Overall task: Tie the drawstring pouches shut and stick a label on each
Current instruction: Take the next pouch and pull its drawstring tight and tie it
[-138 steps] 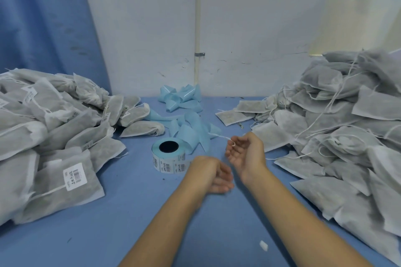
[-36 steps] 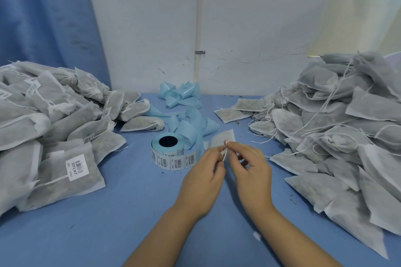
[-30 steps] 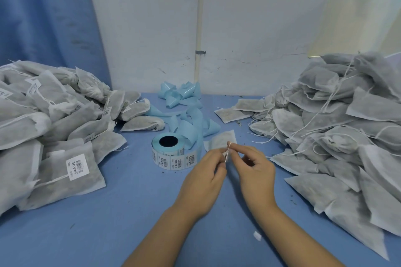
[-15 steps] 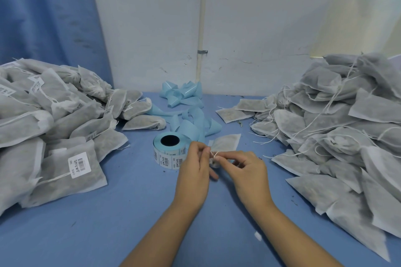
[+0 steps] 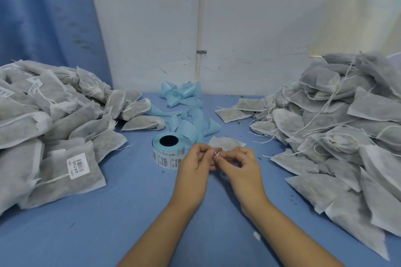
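White drawstring point(image 5: 217, 154) pinched between both hands, just in front of a pouch point(image 5: 227, 144) lying flat on the blue table point(image 5: 104, 212). Left hand point(image 5: 195, 166): thumb and forefinger closed on the string, other fingers curled under. Right hand point(image 5: 244, 172): same pinch from the other side, remaining fingers loosely bent. Small loop or twist showing between the two pinches; knot formed or not, cannot tell. Pouch mouth hidden behind the fingertips; gathered or open, cannot tell.

Judged step: tying the knot.
- Keep both pinches close to the loop.
- Pull the ends apart level and evenly.
- Snug the knot down against the pouch neck.
- No hard upward tug; thin fabric, probably easy to tear.

Next, likely a sticker from the label roll point(image 5: 168, 151), standing just beside the left hand.

Room:
- Open lane down the middle, from the hands back toward the body, with only a small white scrap point(image 5: 256, 235) in it.
- Heap of labelled pouches point(image 5: 54, 128) crowding the left side.
- Heap of unlabelled pouches point(image 5: 347, 125) with loose strings crowding the right, its near corners close to the right forearm.
- Curls of pale blue backing strip point(image 5: 186, 112) behind the roll, up to the white wall.
- Near table edge out of view.

Possible snag: right elbow swinging out into the loose strings. Better to keep elbows in and work inside the lane.
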Demonstrator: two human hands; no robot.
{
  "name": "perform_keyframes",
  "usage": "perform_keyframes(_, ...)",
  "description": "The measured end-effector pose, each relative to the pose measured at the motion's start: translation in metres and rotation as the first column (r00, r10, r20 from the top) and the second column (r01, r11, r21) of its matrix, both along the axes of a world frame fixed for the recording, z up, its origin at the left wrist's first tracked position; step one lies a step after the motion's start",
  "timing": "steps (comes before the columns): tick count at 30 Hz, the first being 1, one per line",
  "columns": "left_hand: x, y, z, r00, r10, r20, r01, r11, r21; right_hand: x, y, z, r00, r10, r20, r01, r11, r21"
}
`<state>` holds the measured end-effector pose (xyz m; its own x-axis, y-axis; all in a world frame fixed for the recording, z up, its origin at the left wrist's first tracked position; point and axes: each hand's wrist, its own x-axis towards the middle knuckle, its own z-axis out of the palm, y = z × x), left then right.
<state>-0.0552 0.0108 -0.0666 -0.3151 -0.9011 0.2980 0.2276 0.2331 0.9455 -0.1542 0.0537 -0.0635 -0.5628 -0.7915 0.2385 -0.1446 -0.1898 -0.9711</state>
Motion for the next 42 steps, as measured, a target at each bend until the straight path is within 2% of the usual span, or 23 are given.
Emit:
perform_keyframes(4,0.002,0.0,0.0,0.991,0.078,0.112,-0.065,0.992,-0.109,-0.001,-0.001,-0.001,0.981,0.109,0.16,-0.117,0.992,0.046)
perform_keyframes(8,0.004,0.002,0.002,0.98,0.107,0.171,-0.078,0.983,-0.167,-0.005,0.0,0.004,0.882,0.263,0.391,-0.273,0.962,-0.031)
perform_keyframes(11,0.004,0.004,0.003,0.972,0.093,0.214,-0.05,0.978,-0.201,-0.009,0.001,0.008,0.829,0.313,0.464,-0.314,0.946,-0.078)
perform_keyframes(19,0.005,0.003,0.004,0.967,0.13,0.22,-0.09,0.979,-0.185,-0.015,-0.001,0.009,0.763,0.322,0.561,-0.298,0.945,-0.137)
perform_keyframes(25,0.006,0.001,0.005,0.97,0.117,0.215,-0.086,0.985,-0.147,-0.018,-0.002,0.007,0.652,0.301,0.695,-0.251,0.952,-0.177)
perform_keyframes(31,0.005,-0.001,0.001,0.926,0.172,0.336,-0.107,0.973,-0.202,-0.019,-0.003,0.007,0.559,0.295,0.775,-0.203,0.955,-0.217)
perform_keyframes(35,0.005,0.001,-0.001,0.835,0.344,0.429,-0.161,0.899,-0.408,-0.02,-0.003,0.008,0.552,0.294,0.78,-0.21,0.955,-0.212)
perform_keyframes(38,0.003,0.003,-0.001,0.746,0.529,0.404,-0.144,0.721,-0.678,-0.022,-0.003,0.009,0.535,0.324,0.781,-0.24,0.944,-0.227)
perform_keyframes(42,0.001,0.002,-0.005,0.714,0.518,0.472,0.0,0.674,-0.739,-0.021,-0.001,0.009,0.473,0.388,0.791,-0.308,0.914,-0.265)
